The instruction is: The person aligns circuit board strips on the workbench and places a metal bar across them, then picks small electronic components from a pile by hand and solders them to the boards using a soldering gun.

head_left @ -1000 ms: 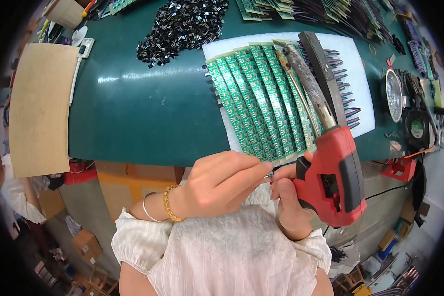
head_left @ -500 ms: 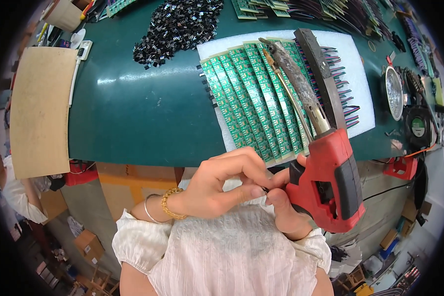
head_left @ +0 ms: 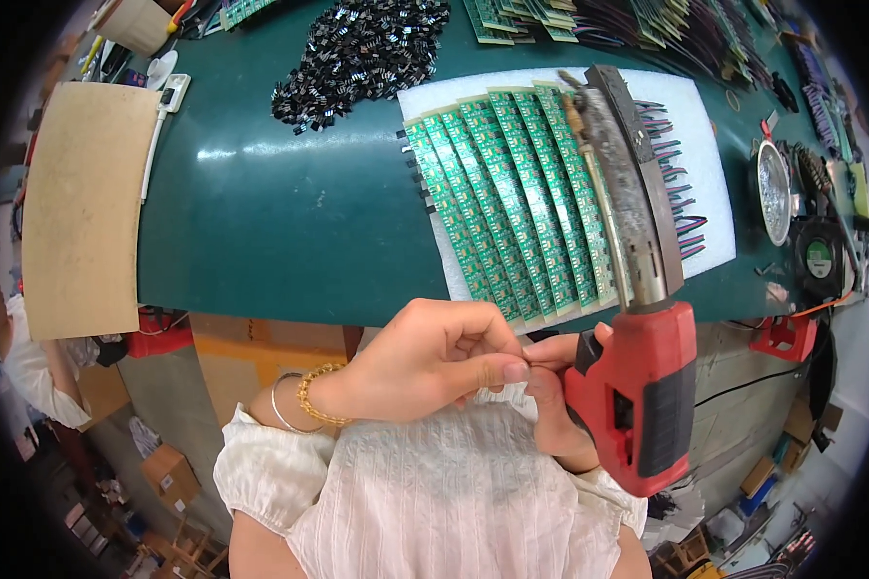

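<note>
My left hand (head_left: 406,367), with bracelets at the wrist, is closed in a pinch that meets the fingertips of my right hand (head_left: 555,410). Whatever lies between those fingertips is too small and hidden to name. My right hand also grips a red and black soldering gun (head_left: 637,386), its long tip pointing away over the table. Beneath the tip, rows of green circuit board strips (head_left: 512,183) lie on a white foam sheet (head_left: 710,145). A dark bar (head_left: 658,207) rests across their right side, with coloured wires (head_left: 687,224) sticking out beyond it.
A heap of small black connectors (head_left: 357,68) sits at the far middle of the green table (head_left: 261,222). On the left are a tan board (head_left: 87,212) and a white power strip (head_left: 169,101). To the right stand a metal bowl (head_left: 772,188) and a fan (head_left: 821,256).
The soldering gun has turned more upright, its tip swinging right towards the dark bar. The small black piece that showed between my fingertips is now hidden. The view has shifted slightly.
</note>
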A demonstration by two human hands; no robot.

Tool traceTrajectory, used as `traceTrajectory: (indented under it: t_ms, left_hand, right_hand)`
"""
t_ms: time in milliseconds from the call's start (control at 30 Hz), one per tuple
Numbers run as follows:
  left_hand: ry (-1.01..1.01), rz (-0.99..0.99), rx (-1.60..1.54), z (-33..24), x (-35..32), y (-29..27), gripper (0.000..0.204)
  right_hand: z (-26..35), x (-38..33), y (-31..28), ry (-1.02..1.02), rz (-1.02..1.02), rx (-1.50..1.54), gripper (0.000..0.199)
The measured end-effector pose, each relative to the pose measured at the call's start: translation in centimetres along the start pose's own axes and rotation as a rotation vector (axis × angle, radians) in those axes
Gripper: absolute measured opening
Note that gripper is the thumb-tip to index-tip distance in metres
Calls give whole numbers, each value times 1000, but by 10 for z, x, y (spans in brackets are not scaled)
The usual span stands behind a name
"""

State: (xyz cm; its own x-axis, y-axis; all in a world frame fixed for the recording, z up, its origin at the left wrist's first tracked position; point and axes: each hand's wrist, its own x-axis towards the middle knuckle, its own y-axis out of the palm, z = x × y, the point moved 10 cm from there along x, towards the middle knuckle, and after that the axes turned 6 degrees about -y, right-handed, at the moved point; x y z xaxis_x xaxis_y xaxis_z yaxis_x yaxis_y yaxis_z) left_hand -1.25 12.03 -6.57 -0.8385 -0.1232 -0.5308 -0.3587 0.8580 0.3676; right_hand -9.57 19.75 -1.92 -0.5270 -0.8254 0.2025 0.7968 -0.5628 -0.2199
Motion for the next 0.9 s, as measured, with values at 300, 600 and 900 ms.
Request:
traceTrajectory:
  t_ms: [300,600,900]
  left_hand:
    - [1001,-479,767,-54,-46,19,19]
    - [1276,-475,994,-53,-59,32,32]
    - [1287,-432,1072,-57,-64,30,32]
  right_hand:
    - [-26,-10,-8,198,-71,42,6]
    - [-31,-16,-11,110,-140,199,67]
    - [-30,-13,-1,119,-72,258,66]
